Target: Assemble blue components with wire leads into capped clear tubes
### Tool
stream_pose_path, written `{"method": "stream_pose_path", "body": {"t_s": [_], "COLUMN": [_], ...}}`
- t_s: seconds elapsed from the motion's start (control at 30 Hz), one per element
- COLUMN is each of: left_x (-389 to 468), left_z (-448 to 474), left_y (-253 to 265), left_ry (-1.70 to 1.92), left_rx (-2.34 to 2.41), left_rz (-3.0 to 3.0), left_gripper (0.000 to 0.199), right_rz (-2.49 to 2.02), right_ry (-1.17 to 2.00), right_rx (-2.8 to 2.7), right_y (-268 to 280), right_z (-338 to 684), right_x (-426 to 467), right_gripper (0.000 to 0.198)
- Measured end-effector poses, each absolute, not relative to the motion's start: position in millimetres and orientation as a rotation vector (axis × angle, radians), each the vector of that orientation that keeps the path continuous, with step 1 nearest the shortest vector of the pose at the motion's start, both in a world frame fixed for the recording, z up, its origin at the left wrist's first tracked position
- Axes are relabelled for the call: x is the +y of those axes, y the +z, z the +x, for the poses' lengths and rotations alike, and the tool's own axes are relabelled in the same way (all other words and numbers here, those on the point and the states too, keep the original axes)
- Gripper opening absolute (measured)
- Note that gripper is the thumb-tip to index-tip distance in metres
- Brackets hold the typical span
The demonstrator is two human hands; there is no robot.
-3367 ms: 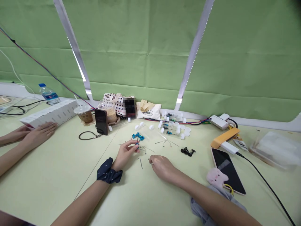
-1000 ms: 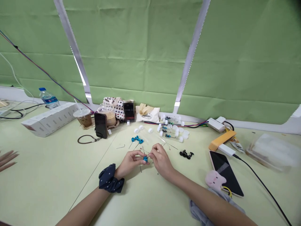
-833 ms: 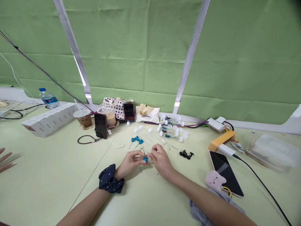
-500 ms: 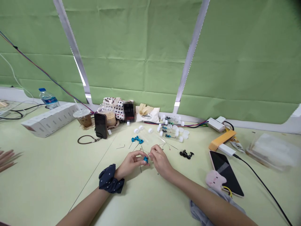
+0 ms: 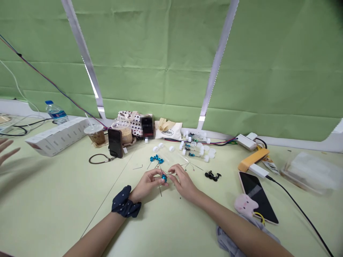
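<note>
My left hand is closed, pinching a small shiny blue metal part between thumb and fingers. Thin rods stick out from around this part, up and to the right. Beside it, my right hand has its thumb and forefinger closed on a thin metal rod that reaches toward the blue part. Just beyond my hands lie several more blue metal parts. Thin rods with small tips rest behind my right hand, and an L-shaped hex key lies to the left.
Black round-headed pieces lie right of my hands. Capped clear tubes and white caps sit behind. A standing phone, drink cup and long white box are left; another phone is right. Another person's hand shows at the left edge.
The blue part in my left hand has shifted slightly left and up. My right fingers have spread a little along the rod. The other person's hand has moved up.
</note>
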State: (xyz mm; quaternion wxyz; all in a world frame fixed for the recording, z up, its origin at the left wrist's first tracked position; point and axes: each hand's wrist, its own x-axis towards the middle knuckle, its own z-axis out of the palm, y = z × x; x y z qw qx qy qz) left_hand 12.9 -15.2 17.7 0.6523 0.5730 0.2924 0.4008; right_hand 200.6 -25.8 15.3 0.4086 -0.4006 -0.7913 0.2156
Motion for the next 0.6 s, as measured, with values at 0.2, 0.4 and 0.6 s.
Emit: {"method": "stream_pose_path", "body": {"t_s": [0.2, 0.4, 0.6], "left_x": [-14.4, -13.3, -16.2], "left_z": [12.9, 12.4, 13.7], "left_y": [15.8, 10.7, 15.5], "left_ry": [0.889, 0.893, 0.864], "left_rx": [0.676, 0.680, 0.667], "left_rz": [1.312, 1.309, 1.332], "left_gripper": [0.024, 0.026, 0.025], "right_rz": [-0.979, -1.039, -1.053], "right_ry": [0.468, 0.406, 0.334], "right_rx": [-1.959, -1.982, -1.988], "right_y": [15.9, 16.9, 15.6], "right_z": [201.1, 201.5, 200.9], "right_x": [-23.7, -25.7, -25.5], "right_gripper": [0.010, 0.012, 0.015]}}
